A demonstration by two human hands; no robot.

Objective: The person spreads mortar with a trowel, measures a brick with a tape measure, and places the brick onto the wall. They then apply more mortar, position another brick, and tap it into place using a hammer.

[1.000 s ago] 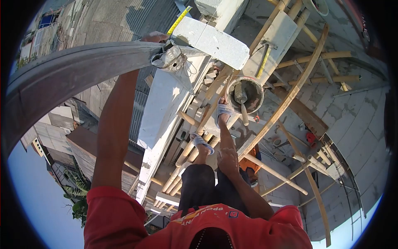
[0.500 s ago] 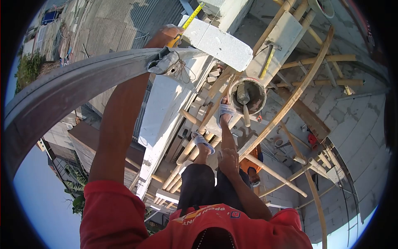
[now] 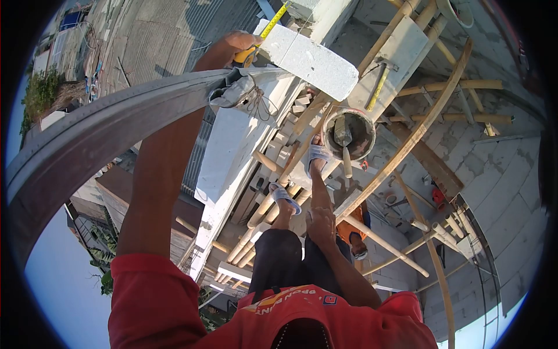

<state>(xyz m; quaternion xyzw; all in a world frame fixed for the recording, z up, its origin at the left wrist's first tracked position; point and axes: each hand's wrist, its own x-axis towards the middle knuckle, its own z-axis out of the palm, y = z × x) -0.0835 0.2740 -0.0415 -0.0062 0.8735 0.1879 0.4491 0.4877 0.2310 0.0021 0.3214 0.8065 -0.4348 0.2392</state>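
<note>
My left hand (image 3: 240, 42) is closed around a yellow tape measure (image 3: 247, 55) at the left end of a white lightweight block (image 3: 319, 67). The tape's yellow blade (image 3: 272, 24) is pulled out and lies across that end, reaching past the block's far edge. A thin line crosses the block's top near my hand. My right hand (image 3: 321, 225) rests on my right knee with its fingers laid flat, holding nothing. Nearby, a bucket (image 3: 372, 132) of grey mortar has a trowel (image 3: 347, 160) in it, beside my sandalled foot.
A hammer with a yellow handle (image 3: 378, 87) lies on a board (image 3: 401, 52). A curved-looking metal channel (image 3: 116, 119) crosses the left side. Bamboo poles (image 3: 386, 247) and a long timber (image 3: 412, 125) span the drop at right. Below, a person in orange (image 3: 349, 230) is partly hidden.
My left hand has turned the tape measure slightly, so more of its case shows. The blade stays across the block's end. My right hand keeps its place on the knee.
</note>
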